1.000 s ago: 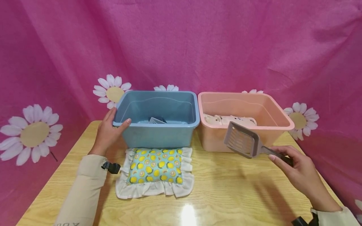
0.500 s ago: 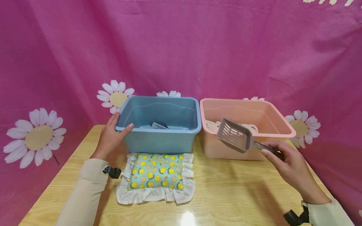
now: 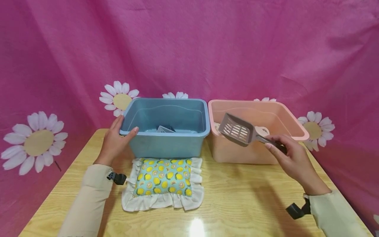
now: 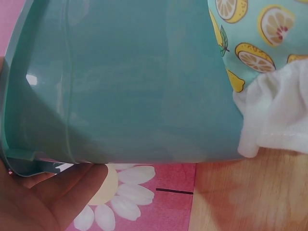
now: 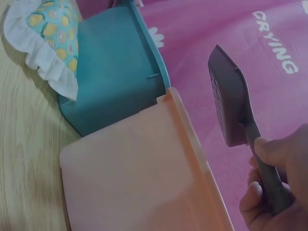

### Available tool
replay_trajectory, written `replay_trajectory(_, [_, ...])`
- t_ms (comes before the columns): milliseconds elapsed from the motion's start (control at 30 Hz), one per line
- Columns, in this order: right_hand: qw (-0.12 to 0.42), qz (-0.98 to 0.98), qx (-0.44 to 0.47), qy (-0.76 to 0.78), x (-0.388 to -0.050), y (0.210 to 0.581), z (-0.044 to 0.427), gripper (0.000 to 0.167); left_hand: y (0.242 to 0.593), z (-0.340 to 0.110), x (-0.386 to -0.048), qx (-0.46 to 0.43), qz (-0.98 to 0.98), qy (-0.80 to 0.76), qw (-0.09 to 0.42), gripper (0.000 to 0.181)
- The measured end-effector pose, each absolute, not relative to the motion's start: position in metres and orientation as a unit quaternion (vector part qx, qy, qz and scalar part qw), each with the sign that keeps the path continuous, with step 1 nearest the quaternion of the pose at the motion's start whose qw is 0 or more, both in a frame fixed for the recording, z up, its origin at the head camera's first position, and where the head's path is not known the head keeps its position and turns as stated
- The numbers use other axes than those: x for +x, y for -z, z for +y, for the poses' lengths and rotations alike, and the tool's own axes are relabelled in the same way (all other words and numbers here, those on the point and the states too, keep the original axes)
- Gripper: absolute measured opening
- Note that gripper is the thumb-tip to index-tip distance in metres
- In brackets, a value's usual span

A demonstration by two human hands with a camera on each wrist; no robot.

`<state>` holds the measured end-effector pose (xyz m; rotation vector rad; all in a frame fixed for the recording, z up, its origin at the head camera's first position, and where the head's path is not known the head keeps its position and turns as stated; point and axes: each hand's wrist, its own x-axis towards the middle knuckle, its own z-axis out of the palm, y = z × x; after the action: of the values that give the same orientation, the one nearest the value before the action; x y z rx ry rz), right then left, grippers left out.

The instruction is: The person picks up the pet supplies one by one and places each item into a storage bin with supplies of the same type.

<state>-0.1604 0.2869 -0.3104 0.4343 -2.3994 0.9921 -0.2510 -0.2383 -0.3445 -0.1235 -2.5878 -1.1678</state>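
My right hand point(image 3: 291, 161) grips the handle of a grey-brown slotted scoop point(image 3: 237, 130), held above the front rim of the pink bin point(image 3: 242, 153). In the right wrist view the fingers and thumb of that hand point(image 5: 281, 178) wrap the handle, and the scoop point(image 5: 230, 96) is clear of the bin wall point(image 5: 130, 178). My left hand point(image 3: 113, 141) holds the left front corner of the blue bin point(image 3: 165, 146), thumb over the rim. The left wrist view shows this hand point(image 4: 53, 197) at the rim, fingers along the outer side point(image 4: 120, 96).
A lemon-print cushion point(image 3: 164, 177) with white ruffles lies in front of the blue bin on the wooden table point(image 3: 237, 197). A grey object point(image 3: 164, 129) lies inside the blue bin. Something whitish point(image 3: 262, 131) is partly visible in the pink bin. A pink flowered cloth point(image 3: 189, 49) hangs behind.
My right hand has moved left and up with the scoop, from in front of the pink bin to over its front rim. The left hand keeps its hold on the blue bin.
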Motion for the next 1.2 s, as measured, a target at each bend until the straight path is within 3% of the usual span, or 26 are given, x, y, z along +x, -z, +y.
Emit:
replay_trajectory(833, [0.273,-0.869,0.184,-0.37,-0.196,0.299,0.258,0.02,0.347,-0.235,-0.254,-0.04,-0.9,0.41,0.145,0.091])
replay_trajectory(1200, [0.247,-0.861,0.178,-0.407,-0.216,0.293,0.239,0.019,0.344,-0.238,-0.251,-0.035,-0.902,0.406,0.144,0.091])
